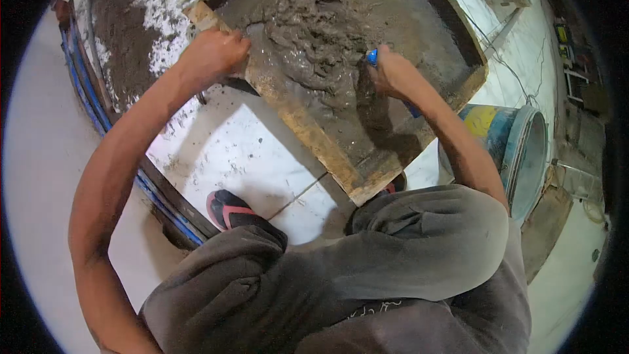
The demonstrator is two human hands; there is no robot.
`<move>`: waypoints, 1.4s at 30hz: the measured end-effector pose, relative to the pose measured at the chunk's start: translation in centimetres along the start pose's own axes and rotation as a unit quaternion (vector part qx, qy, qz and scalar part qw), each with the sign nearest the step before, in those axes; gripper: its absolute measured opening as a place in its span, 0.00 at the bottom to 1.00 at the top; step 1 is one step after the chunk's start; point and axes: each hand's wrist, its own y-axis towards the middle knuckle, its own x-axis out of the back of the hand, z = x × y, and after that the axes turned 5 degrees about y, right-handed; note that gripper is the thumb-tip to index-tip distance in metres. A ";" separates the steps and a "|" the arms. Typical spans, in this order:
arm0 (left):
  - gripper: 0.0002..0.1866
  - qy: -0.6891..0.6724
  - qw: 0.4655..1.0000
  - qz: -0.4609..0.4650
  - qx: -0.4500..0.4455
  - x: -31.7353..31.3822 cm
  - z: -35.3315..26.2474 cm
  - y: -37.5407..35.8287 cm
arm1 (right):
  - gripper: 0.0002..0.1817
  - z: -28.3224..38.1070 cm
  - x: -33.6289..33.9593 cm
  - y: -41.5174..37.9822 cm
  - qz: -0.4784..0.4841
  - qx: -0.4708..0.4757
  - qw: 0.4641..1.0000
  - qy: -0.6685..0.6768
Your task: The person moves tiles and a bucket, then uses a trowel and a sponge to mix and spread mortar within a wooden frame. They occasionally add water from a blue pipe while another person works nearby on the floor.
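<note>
Here we see a wooden tray (308, 128) full of wet grey mortar (321, 33), lying on the white tiled floor (229, 151). Our left hand (213, 52) grips the left rim of the tray, fingers curled tight over the wooden edge, so the mortar lies just to the right of them. Our right hand (393, 72) is closed around a blue handle (372, 57); its fingers press into the right side of the mortar heap. A blue bucket (517, 144) stands at the right, near the tray. A red-black sandal (226, 210) rests near us.
</note>
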 end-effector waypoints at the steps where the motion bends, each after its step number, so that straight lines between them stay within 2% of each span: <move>1: 0.11 0.017 1.000 0.013 -0.002 0.0 0.3 0.2 | 0.15 1.5 2.6 0.4 0.030 -0.012 0.999 0.012; 2: 0.12 0.028 0.999 0.030 -0.002 -0.1 0.2 0.0 | 0.16 2.9 4.9 0.5 0.068 -0.024 0.997 0.026; 3: 0.13 0.033 0.999 0.037 -0.003 0.1 0.1 -0.1 | 0.21 3.3 6.8 0.8 0.141 -0.049 0.988 0.025; 6: 0.13 0.016 1.000 0.002 -0.025 -0.9 0.7 -0.4 | 0.25 4.8 9.7 -1.7 0.066 -0.061 0.996 0.000; 9: 0.13 0.025 1.000 0.015 0.006 -0.6 0.3 -0.3 | 0.25 6.0 9.3 -2.5 0.098 -0.099 0.988 0.060; 11: 0.15 0.000 0.999 0.050 0.014 -0.4 0.3 0.2 | 0.25 3.2 4.2 -1.0 0.057 -0.061 0.995 0.051; 13: 0.16 0.023 0.999 0.036 -0.009 -0.2 0.5 0.5 | 0.26 3.1 3.8 1.0 0.060 -0.039 0.997 0.041; 15: 0.16 0.003 1.000 0.017 -0.023 -0.2 0.3 0.3 | 0.27 3.6 5.7 1.7 0.130 -0.041 0.990 0.029; 18: 0.15 0.044 0.998 0.035 -0.025 -0.3 0.4 0.2 | 0.25 6.8 11.8 0.2 0.195 -0.122 0.968 0.103; 21: 0.11 -0.010 1.000 0.015 0.003 -0.4 0.0 -0.1 | 0.25 7.2 11.1 -1.3 0.160 -0.111 0.977 0.091; 24: 0.10 -0.010 0.999 0.031 -0.001 0.4 0.1 0.3 | 0.26 1.5 0.8 0.1 -0.039 0.045 0.998 -0.023; 25: 0.10 -0.006 0.999 0.045 -0.005 0.6 0.1 0.5 | 0.28 1.9 0.9 0.7 -0.014 0.041 0.999 0.004; 28: 0.06 0.024 0.999 -0.037 -0.021 -0.6 0.3 0.5 | 0.29 3.7 3.9 2.3 0.087 -0.022 0.996 0.021; 31: 0.06 0.041 0.996 -0.070 -0.025 -0.7 0.2 0.0 | 0.29 8.0 10.0 0.3 0.238 -0.170 0.941 0.172; 34: 0.05 0.040 0.997 -0.063 -0.006 -1.1 -0.1 0.0 | 0.27 5.3 3.7 -2.8 0.049 0.000 0.999 0.022; 35: 0.05 0.044 0.998 -0.045 0.006 -0.7 -0.3 0.1 | 0.24 3.8 1.8 -2.5 0.040 0.016 0.999 0.010; 38: 0.05 0.037 0.998 -0.029 -0.039 -0.5 0.3 0.4 | 0.24 3.3 2.2 -1.2 0.016 0.004 1.000 -0.023; 39: 0.09 0.026 0.999 0.023 -0.037 -0.2 0.4 0.6 | 0.24 3.4 1.9 -1.0 0.009 0.007 1.000 -0.014; 42: 0.09 0.038 0.998 0.003 -0.040 0.1 0.1 0.5 | 0.24 3.7 0.0 -1.3 0.012 0.009 1.000 0.013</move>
